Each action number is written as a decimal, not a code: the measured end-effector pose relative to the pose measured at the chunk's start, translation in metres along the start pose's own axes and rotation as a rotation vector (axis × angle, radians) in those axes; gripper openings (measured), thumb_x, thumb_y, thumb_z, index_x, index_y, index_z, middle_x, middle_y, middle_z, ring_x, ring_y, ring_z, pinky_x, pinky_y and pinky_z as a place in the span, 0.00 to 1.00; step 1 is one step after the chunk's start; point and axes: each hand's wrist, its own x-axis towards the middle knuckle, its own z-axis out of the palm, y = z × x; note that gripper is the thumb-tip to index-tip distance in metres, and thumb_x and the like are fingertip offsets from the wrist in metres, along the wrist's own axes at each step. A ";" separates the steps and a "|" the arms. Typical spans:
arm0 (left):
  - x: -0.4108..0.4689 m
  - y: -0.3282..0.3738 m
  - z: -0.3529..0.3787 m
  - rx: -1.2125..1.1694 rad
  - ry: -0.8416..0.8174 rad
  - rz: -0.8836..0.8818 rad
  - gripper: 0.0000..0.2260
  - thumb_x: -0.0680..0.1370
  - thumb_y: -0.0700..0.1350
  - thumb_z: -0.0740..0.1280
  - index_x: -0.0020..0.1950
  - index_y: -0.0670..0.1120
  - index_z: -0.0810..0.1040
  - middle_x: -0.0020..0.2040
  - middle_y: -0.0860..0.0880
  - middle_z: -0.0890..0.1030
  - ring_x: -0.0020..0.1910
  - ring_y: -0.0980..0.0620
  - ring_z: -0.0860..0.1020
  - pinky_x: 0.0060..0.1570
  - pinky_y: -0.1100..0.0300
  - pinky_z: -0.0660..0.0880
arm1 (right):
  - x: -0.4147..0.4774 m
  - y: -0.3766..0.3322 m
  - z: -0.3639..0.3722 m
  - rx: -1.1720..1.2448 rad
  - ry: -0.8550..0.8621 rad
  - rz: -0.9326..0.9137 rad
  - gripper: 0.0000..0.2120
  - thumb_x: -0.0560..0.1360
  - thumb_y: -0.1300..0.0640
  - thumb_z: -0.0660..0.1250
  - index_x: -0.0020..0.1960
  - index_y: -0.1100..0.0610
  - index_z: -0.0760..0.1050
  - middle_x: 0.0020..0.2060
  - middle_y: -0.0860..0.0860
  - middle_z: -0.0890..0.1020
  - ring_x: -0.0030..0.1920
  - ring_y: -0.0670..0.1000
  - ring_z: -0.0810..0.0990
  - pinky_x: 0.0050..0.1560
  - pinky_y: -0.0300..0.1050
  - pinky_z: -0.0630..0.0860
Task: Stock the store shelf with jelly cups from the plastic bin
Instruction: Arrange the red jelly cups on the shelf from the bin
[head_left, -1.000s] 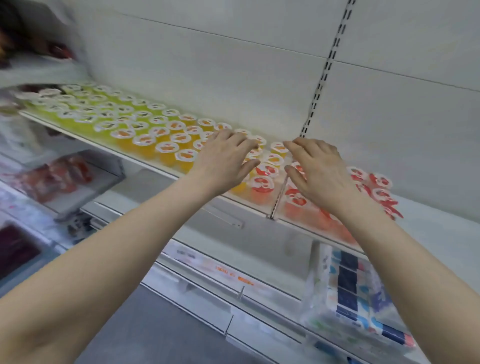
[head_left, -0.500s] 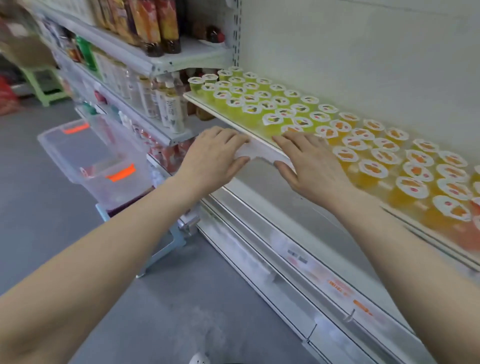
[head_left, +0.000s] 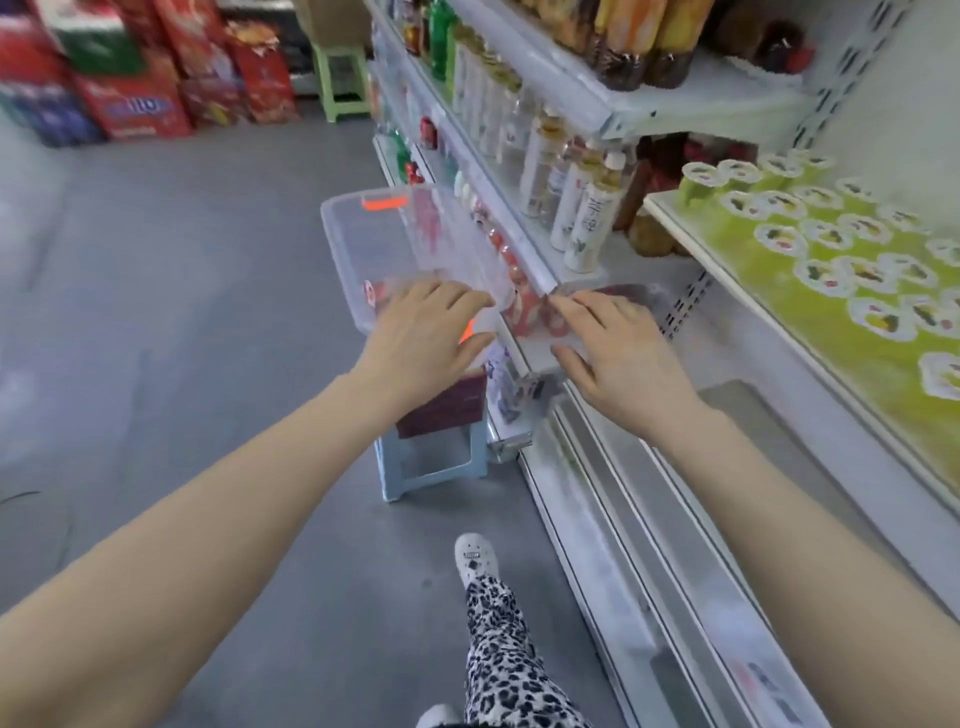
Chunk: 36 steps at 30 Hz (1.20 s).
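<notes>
The left hand (head_left: 426, 332) is hovering over the near end of the clear bin (head_left: 353, 244). The right hand (head_left: 618, 353) is hovering just beside it. Both are holding nothing, with fingers loosely spread. The jelly cups (head_left: 831, 249) are standing on the shelf (head_left: 675, 228), well right of both hands.

Clear glossy plastic bin (head_left: 358, 244); matt grey floor (head_left: 182, 322).
</notes>
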 end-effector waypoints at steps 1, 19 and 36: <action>0.002 -0.016 0.005 0.013 0.006 -0.036 0.20 0.78 0.57 0.56 0.62 0.48 0.77 0.56 0.48 0.81 0.55 0.41 0.77 0.54 0.48 0.74 | 0.018 0.000 0.012 0.019 -0.012 -0.025 0.23 0.77 0.49 0.59 0.68 0.59 0.72 0.60 0.56 0.78 0.57 0.61 0.77 0.58 0.56 0.73; 0.078 -0.237 0.147 -0.020 -0.082 -0.746 0.19 0.76 0.42 0.69 0.66 0.43 0.72 0.63 0.42 0.74 0.55 0.37 0.74 0.51 0.44 0.76 | 0.337 -0.001 0.286 0.258 -0.613 -0.329 0.26 0.78 0.56 0.63 0.75 0.58 0.63 0.69 0.56 0.70 0.67 0.59 0.69 0.65 0.49 0.65; 0.080 -0.245 0.173 0.011 -0.027 -0.826 0.19 0.72 0.37 0.66 0.63 0.40 0.77 0.67 0.40 0.72 0.59 0.36 0.72 0.62 0.54 0.67 | 0.381 -0.036 0.454 0.342 -0.721 -0.353 0.14 0.76 0.58 0.65 0.61 0.52 0.71 0.58 0.57 0.71 0.55 0.62 0.74 0.55 0.55 0.74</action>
